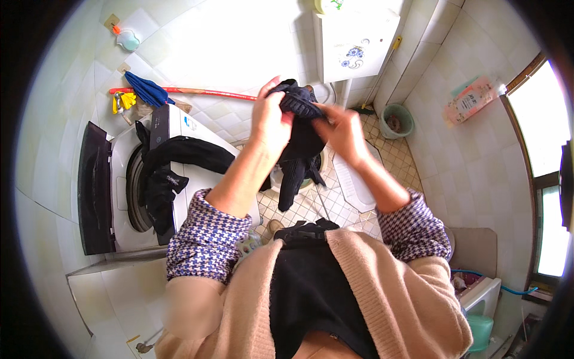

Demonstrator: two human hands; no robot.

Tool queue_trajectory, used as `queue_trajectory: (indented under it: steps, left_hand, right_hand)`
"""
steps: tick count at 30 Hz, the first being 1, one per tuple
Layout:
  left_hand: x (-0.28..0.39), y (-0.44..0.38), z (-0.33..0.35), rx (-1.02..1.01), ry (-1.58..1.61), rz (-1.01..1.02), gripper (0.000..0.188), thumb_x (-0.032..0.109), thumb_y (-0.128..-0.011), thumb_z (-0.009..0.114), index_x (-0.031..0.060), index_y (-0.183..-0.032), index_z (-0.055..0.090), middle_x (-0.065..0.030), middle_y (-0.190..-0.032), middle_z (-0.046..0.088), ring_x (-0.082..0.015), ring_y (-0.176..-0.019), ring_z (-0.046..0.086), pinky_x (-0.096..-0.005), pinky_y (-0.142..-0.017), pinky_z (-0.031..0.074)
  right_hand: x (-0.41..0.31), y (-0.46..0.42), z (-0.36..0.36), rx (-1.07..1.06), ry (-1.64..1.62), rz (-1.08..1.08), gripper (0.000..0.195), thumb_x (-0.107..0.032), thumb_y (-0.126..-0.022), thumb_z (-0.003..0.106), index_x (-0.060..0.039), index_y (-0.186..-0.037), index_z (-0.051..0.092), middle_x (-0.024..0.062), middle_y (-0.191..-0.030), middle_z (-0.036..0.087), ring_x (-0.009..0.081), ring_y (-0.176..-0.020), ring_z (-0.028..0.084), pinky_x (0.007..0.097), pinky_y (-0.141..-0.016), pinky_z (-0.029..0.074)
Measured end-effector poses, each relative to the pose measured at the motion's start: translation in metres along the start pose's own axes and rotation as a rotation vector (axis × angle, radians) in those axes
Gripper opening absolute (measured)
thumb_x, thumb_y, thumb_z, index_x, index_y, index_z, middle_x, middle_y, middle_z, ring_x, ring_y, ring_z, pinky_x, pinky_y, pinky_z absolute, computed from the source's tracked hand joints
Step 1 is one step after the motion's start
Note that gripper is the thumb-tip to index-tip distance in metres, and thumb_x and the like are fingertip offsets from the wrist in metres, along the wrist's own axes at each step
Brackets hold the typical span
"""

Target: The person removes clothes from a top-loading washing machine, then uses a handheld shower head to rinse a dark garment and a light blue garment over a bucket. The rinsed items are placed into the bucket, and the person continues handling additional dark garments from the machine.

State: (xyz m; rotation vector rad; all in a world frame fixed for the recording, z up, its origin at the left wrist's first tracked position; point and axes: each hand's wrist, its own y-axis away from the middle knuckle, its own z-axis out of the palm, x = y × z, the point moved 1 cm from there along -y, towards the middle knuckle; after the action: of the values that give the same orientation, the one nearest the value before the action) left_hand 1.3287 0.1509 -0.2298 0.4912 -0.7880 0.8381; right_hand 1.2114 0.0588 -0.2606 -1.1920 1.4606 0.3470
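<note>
My left hand point(271, 119) grips the bunched, ribbed edge of a black garment point(302, 139), held up in front of me. On the other side of the same edge, my right hand point(338, 130) pinches the cloth; it is slightly blurred. The garment's lower part hangs over a round tub or bucket point(317, 179) on the floor, mostly hidden by dark cloth. A ribbed dark piece point(290, 186) droops over its rim. To the left, a top-loading washing machine point(125, 244) has its dark lid point(95, 193) raised. Black clothes point(188, 152) drape from its drum opening across its top.
A squat toilet point(354, 184) is set in the tiled floor at right. Beyond it stands a pale green bucket point(397, 121). A red hose or pole point(210, 92) runs along the back wall below a white cistern point(358, 45). A blue cloth point(145, 87) hangs near a tap.
</note>
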Motion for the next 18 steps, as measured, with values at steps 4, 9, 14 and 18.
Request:
queue_trajectory:
  steps: [4,9,14,18]
  left_hand:
    - [0.039,0.010,-0.015,-0.091,-0.481,0.036,0.026,0.010,-0.082,0.058,-0.0006,-0.105,0.053,-0.0090,-0.091,0.059,-0.0176,-0.082,0.061,-0.0281,-0.073,0.052]
    - [0.051,0.033,-0.006,-0.420,-1.062,0.409,0.040,0.026,-0.075,0.071,-0.0026,-0.098,0.056,-0.0072,-0.073,0.064,-0.0098,-0.066,0.061,-0.0210,-0.062,0.048]
    - [0.040,-0.004,-0.046,-0.327,-1.408,0.086,0.029,0.023,-0.075,0.070,-0.0029,-0.083,0.060,-0.0042,-0.056,0.057,-0.0091,-0.049,0.055,-0.0224,-0.047,0.045]
    - [0.041,0.004,0.002,-0.483,-0.881,-0.004,0.018,0.026,-0.080,0.066,0.0088,-0.078,0.060,0.0055,-0.061,0.051,-0.0026,-0.047,0.039,-0.0171,-0.042,0.030]
  right_hand:
    - [-0.047,-0.033,-0.061,0.028,-0.125,-0.112,0.026,0.006,-0.074,0.052,-0.0010,-0.096,0.064,0.0081,-0.085,0.065,0.0128,-0.079,0.061,0.0243,-0.075,0.048]
    - [-0.033,-0.044,-0.074,-0.122,-0.237,0.213,0.018,-0.002,-0.078,0.057,0.0027,-0.094,0.064,0.0086,-0.083,0.065,0.0128,-0.074,0.060,0.0233,-0.073,0.049]
    - [0.002,-0.080,-0.078,-0.158,0.316,-0.194,0.020,-0.018,-0.074,0.066,0.0004,-0.083,0.064,0.0111,-0.066,0.061,0.0147,-0.059,0.056,0.0277,-0.061,0.047]
    - [0.005,-0.106,-0.094,-0.102,0.098,-0.117,0.029,-0.020,-0.081,0.063,-0.0012,-0.102,0.059,0.0075,-0.082,0.063,0.0125,-0.072,0.058,0.0260,-0.072,0.048]
